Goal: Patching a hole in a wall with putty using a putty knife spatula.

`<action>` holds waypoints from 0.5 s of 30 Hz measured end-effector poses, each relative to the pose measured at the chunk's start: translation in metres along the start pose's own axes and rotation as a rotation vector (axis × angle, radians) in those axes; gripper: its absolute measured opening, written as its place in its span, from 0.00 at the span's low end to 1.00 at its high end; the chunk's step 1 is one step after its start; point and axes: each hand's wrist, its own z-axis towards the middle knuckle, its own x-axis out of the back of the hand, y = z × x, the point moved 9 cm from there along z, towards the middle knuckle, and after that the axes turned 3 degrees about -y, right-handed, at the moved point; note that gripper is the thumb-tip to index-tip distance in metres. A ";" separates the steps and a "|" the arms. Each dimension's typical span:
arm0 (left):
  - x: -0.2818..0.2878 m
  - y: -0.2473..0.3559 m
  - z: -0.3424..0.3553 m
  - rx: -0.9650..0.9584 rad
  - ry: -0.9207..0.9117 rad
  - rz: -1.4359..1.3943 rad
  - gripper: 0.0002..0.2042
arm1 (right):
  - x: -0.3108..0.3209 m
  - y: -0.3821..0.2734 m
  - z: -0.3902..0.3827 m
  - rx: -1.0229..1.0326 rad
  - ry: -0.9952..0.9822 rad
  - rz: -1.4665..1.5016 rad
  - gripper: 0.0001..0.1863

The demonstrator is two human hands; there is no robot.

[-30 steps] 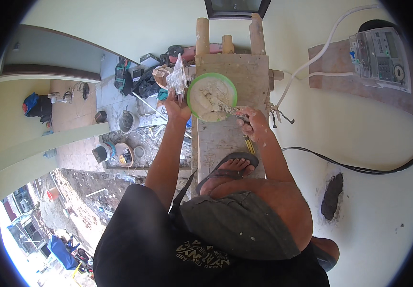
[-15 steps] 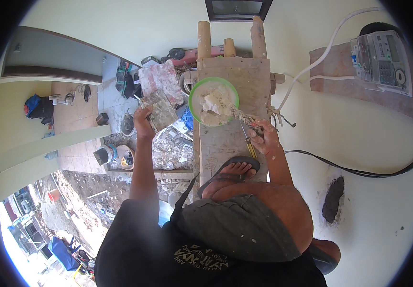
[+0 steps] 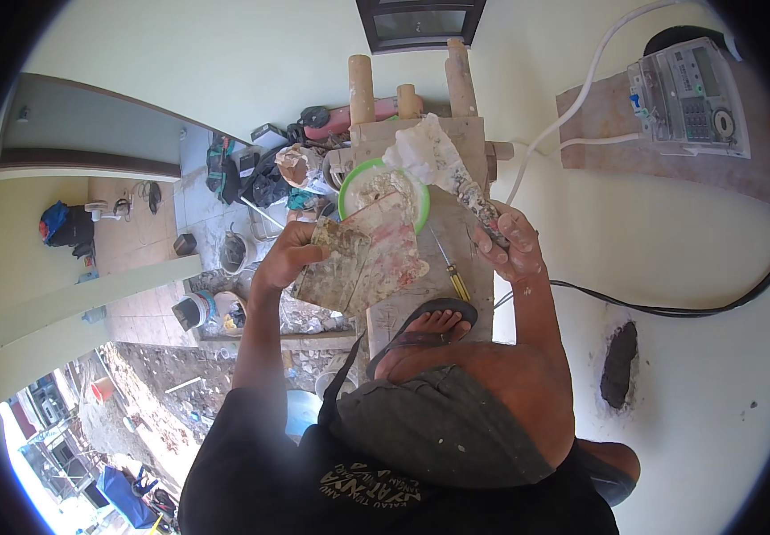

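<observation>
My left hand [image 3: 285, 259] grips the edge of a flat, stained board [image 3: 369, 259] with grey and reddish smears. The board is tilted and covers the near part of a green-rimmed bowl [image 3: 345, 189] of pale, wet plaster. In my right hand [image 3: 518, 245] is a plaster-crusted trowel [image 3: 472, 198], raised to the right of the bowl. Its blade carries a thick white lump of plaster [image 3: 416, 153], which hides most of the blade. Between the hands, a screwdriver [image 3: 458, 282] with a yellow and black handle lies on the wooden plank [image 3: 403, 321].
My sandalled foot [image 3: 438, 323] rests on the plank. At right, the wall bears an electricity meter [image 3: 701, 98], a white cable [image 3: 594, 76], a black cable [image 3: 670, 311] and a dark patched hole [image 3: 619, 366]. Buckets [image 3: 194, 310], bags and rubble lie below to the left.
The trowel has lifted out of the bowl, up and forward, with plaster on its blade. My left hand has turned the board and brought it rightward, over the near side of the bowl.
</observation>
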 end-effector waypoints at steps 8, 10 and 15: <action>-0.024 0.019 0.008 0.032 -0.300 0.103 0.11 | 0.005 0.004 0.009 -0.064 -0.062 0.073 0.28; -0.028 0.021 0.008 0.040 -0.360 0.095 0.11 | 0.009 0.006 0.007 0.011 -0.028 0.018 0.28; -0.048 0.032 0.006 0.128 -0.401 0.077 0.12 | -0.011 0.020 0.016 0.072 0.117 -0.050 0.31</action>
